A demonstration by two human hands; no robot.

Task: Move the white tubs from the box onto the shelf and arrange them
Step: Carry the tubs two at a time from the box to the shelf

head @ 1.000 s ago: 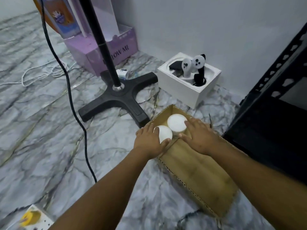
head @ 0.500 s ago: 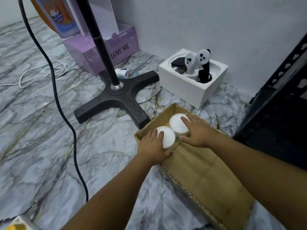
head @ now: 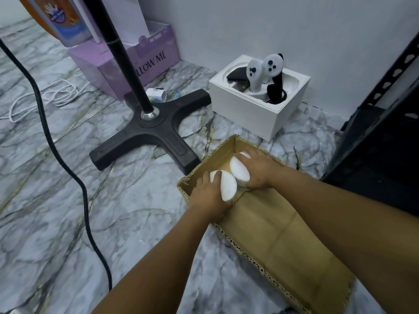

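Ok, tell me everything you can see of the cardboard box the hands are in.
The cardboard box is a long, shallow, open-topped tray of brown corrugated board with raw fluted edges and a seam along its floor. It lies flat on the marble floor, beside the black shelf. At its far end the left hand and right hand each grip a white tub; the near end looks bare.

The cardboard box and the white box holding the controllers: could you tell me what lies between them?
In the head view, only bare marble floor separates the cardboard box from the white box; nothing stands on that stretch.
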